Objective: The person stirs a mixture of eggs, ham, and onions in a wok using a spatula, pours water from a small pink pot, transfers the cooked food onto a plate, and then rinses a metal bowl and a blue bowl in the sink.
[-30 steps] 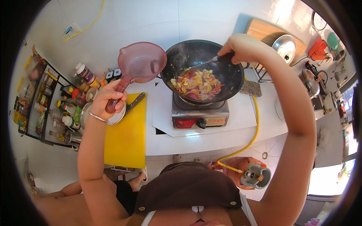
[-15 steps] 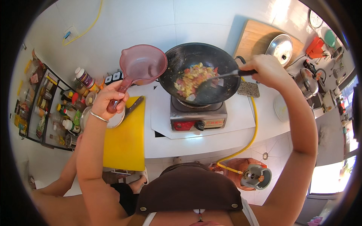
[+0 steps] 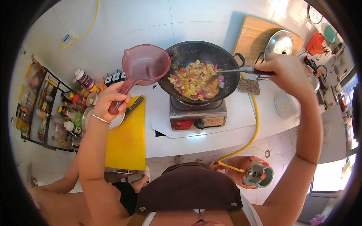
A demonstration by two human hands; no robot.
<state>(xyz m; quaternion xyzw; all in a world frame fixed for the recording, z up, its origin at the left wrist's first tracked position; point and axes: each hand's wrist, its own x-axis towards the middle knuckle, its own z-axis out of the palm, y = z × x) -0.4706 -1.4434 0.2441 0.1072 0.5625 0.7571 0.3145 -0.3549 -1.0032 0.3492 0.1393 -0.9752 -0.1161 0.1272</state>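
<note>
Wok (image 3: pixel 188 56) of chopped food is sitting on a small gas stove (image 3: pixel 198 116) on the white counter (image 3: pixel 241 124). Right hand (image 3: pixel 288 73) is gripping a metal spatula (image 3: pixel 230 71), fingers wrapped tight around its handle, with the blade lying in the food. Left hand (image 3: pixel 111 101) is clenching the handle of a pink scoop (image 3: pixel 145 69), holding it beside the wok's rim, above a yellow cutting board (image 3: pixel 126 147).
</note>
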